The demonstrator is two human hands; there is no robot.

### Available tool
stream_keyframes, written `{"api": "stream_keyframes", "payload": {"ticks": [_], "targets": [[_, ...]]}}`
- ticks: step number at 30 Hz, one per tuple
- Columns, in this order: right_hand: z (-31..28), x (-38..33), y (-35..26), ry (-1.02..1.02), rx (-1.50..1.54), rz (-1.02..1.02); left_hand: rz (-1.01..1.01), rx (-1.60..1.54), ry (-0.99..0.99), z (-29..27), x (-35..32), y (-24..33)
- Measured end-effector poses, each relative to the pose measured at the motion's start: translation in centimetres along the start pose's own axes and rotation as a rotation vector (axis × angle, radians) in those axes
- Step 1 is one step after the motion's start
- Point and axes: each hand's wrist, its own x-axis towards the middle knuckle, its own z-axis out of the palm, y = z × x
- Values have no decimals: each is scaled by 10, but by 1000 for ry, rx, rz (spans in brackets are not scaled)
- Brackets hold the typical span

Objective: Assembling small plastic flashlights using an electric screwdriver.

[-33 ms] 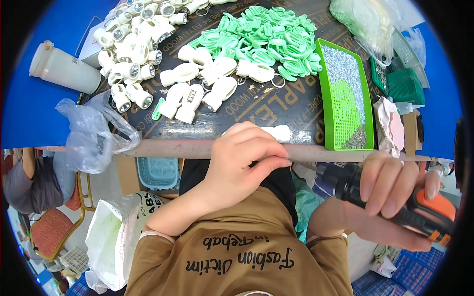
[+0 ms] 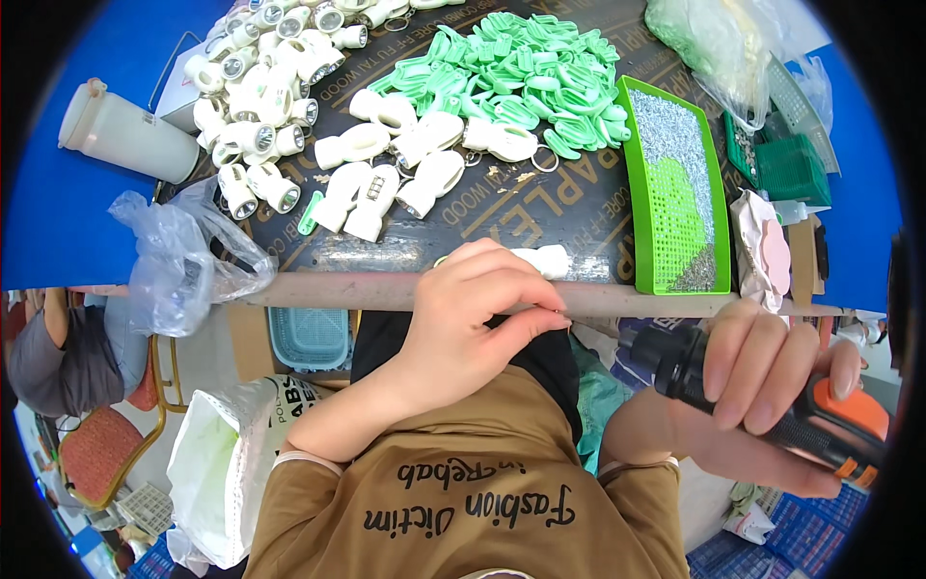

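My left hand point(image 2: 482, 314) is at the near edge of the table, its thumb and forefinger pinched together. Whatever lies between those fingertips is too small to make out. Just beyond the knuckles lies a white flashlight casing point(image 2: 548, 261), partly covered by the hand. A black and orange electric screwdriver point(image 2: 680, 359) is gripped in my right hand point(image 2: 767, 372), its nose pointing left toward the pinched fingers with a gap between. Several white keychain flashlights point(image 2: 429, 140) lie ahead on the table, a small green strip point(image 2: 310, 212) beside them.
Green plastic pieces point(image 2: 521, 72) are heaped at the back. A bright green tray point(image 2: 637, 232) of small screws stands right. More white flashlights point(image 2: 251, 135) pile up at left, near a plastic bag point(image 2: 183, 256) and a whitish jug point(image 2: 130, 135). A white sack point(image 2: 207, 473) stands below.
The screwdriver and my right hand have shifted very slightly to the right, away from my left fingertips. My left hand keeps its pinch in place.
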Motion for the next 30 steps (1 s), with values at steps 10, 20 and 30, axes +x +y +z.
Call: {"api": "stream_keyframes", "payload": {"ticks": [10, 20, 30], "targets": [[2, 0, 2, -41, -14, -6, 4, 24, -57, -6, 5, 10], [2, 0, -1, -32, -29, -2, 77, 84, -48, -8, 5, 10], [-1, -1, 3, -45, -42, 26, 205, 300, -108, -13, 5, 13]]}}
